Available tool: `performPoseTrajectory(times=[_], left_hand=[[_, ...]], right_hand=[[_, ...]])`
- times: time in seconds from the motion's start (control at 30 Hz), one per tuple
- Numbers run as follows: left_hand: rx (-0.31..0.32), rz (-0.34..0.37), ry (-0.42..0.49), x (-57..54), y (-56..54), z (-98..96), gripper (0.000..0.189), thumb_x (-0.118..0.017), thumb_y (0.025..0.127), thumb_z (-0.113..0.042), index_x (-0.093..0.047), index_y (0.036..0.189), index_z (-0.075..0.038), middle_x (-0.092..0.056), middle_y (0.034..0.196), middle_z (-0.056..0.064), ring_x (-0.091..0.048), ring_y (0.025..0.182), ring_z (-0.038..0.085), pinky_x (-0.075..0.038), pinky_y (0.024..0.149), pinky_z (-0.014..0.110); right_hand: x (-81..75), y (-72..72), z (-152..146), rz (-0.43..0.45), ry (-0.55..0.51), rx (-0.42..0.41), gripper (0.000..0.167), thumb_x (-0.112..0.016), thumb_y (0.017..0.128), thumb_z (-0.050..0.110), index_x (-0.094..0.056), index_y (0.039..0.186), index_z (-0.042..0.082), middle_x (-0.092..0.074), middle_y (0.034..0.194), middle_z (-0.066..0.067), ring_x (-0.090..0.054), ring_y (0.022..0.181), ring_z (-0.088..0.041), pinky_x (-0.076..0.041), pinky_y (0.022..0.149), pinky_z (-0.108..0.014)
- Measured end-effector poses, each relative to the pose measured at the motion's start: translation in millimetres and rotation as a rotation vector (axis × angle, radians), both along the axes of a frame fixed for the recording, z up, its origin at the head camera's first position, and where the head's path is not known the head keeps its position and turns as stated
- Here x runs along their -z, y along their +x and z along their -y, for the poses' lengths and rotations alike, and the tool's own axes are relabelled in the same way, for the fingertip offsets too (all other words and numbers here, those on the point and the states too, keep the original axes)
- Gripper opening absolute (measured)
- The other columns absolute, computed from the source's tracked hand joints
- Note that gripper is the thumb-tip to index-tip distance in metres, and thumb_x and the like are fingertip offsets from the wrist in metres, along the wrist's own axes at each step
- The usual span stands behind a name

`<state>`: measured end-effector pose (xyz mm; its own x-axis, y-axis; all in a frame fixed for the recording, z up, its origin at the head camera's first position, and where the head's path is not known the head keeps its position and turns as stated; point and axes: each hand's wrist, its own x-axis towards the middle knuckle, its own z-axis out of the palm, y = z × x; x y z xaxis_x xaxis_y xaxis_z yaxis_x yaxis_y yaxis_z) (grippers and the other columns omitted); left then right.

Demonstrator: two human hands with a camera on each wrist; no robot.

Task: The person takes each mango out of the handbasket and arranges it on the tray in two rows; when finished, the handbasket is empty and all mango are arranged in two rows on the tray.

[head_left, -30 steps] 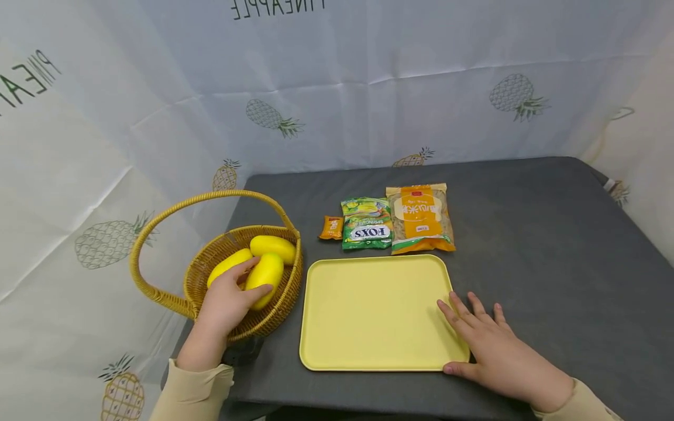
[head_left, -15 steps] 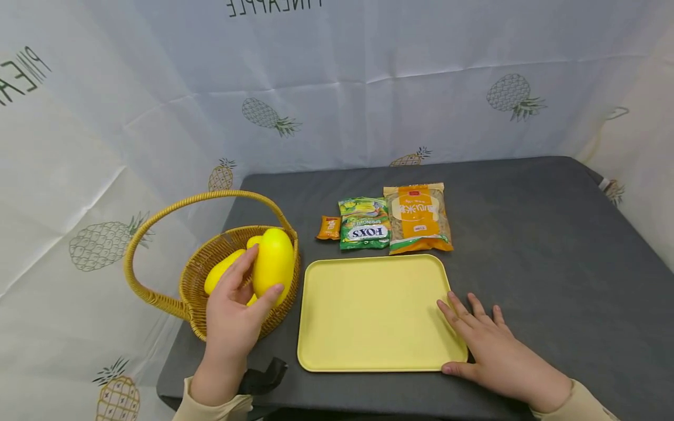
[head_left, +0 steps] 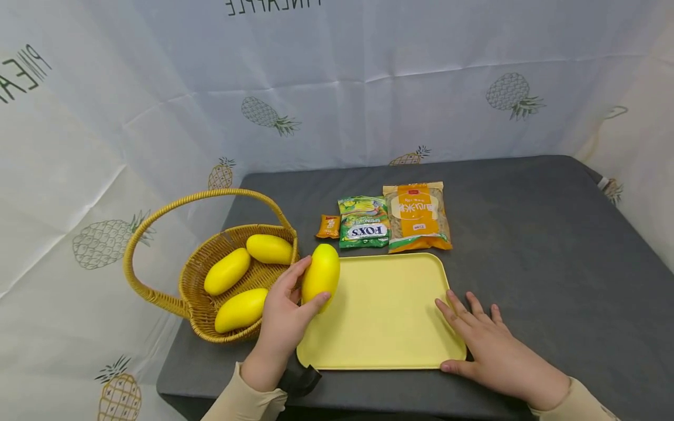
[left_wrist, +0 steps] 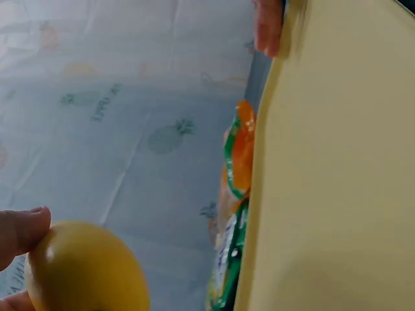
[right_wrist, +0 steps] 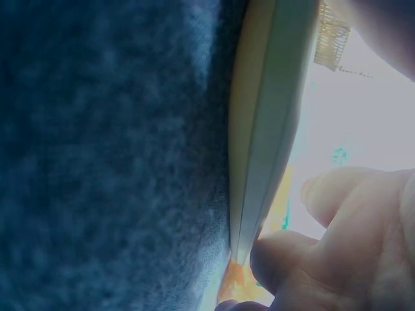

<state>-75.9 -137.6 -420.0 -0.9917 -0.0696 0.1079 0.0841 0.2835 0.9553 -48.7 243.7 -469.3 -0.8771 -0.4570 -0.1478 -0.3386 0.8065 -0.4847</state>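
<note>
In the head view my left hand (head_left: 286,316) grips a yellow mango (head_left: 322,273) between thumb and fingers, held above the left side of a pale yellow tray (head_left: 389,316). The same mango (left_wrist: 87,269) fills the lower left of the left wrist view. A woven basket (head_left: 197,292) with a tall handle stands left of the tray, with three more yellow mangoes inside, one (head_left: 242,310) partly behind my left hand. My right hand (head_left: 489,351) lies with fingers spread at the tray's right edge; in the right wrist view its fingers (right_wrist: 343,240) are beside the tray's rim (right_wrist: 272,123).
Behind the tray lie a small orange packet (head_left: 329,226), a green FOX'S candy bag (head_left: 364,222) and a larger orange and clear bag (head_left: 418,216). All rest on a dark grey table (head_left: 537,245). A pineapple-print curtain (head_left: 368,117) hangs behind the table.
My left hand has lifted the mango out of the basket and carried it right, over the tray's left part. The right hand has stayed at the tray's edge.
</note>
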Motion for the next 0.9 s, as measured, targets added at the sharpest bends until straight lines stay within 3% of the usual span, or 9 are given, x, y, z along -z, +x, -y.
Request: performPoseTrajectory(times=[0.13,0.3,0.43,0.57,0.9], left_hand=[[-0.027,0.041,-0.014,15.4,-9.4,-6.2,0.072,-0.090,0.092,-0.004,-0.059,0.157,0.000,-0.058,0.160,0.019,-0.059,0.143,0.037,-0.055,0.115,0.054],[-0.075,0.043,-0.164,30.2,-17.8,-8.9,0.071,-0.093,0.089,-0.009,-0.064,0.154,-0.004,-0.062,0.158,0.015,-0.059,0.143,0.037,-0.055,0.114,0.058],[-0.099,0.001,-0.284,36.9,-22.2,-10.3,0.070,-0.095,0.087,-0.013,-0.067,0.151,-0.005,-0.065,0.155,0.014,-0.059,0.144,0.038,-0.051,0.118,0.058],[-0.122,-0.003,-0.361,38.5,-24.9,-14.3,0.068,-0.096,0.087,-0.016,-0.069,0.148,-0.003,-0.067,0.153,0.014,-0.061,0.143,0.038,-0.049,0.119,0.058],[-0.163,0.105,-0.461,36.2,-30.9,-23.6,0.068,-0.094,0.089,-0.021,-0.068,0.149,-0.003,-0.065,0.154,0.018,-0.060,0.144,0.041,-0.048,0.120,0.059]], right_hand=[[-0.3,-0.1,0.4,0.001,-0.005,-0.002,0.110,-0.084,0.086,0.067,-0.036,0.175,0.024,-0.026,0.182,-0.018,-0.020,0.163,-0.062,-0.018,0.115,-0.090],[0.0,0.4,1.0,-0.014,-0.009,-0.005,0.109,-0.086,0.086,0.065,-0.036,0.174,0.024,-0.027,0.182,-0.018,-0.021,0.163,-0.061,-0.019,0.115,-0.090],[0.8,0.5,0.0,-0.013,-0.012,-0.007,0.109,-0.085,0.086,0.065,-0.036,0.175,0.024,-0.027,0.182,-0.018,-0.021,0.163,-0.061,-0.019,0.116,-0.089],[1.4,0.7,-1.0,-0.005,-0.019,-0.002,0.109,-0.085,0.086,0.065,-0.036,0.175,0.024,-0.026,0.182,-0.018,-0.019,0.164,-0.061,-0.018,0.116,-0.089],[0.2,0.0,-1.1,-0.003,-0.030,0.000,0.109,-0.087,0.086,0.062,-0.036,0.175,0.025,-0.025,0.182,-0.018,-0.019,0.163,-0.061,-0.018,0.117,-0.089]])
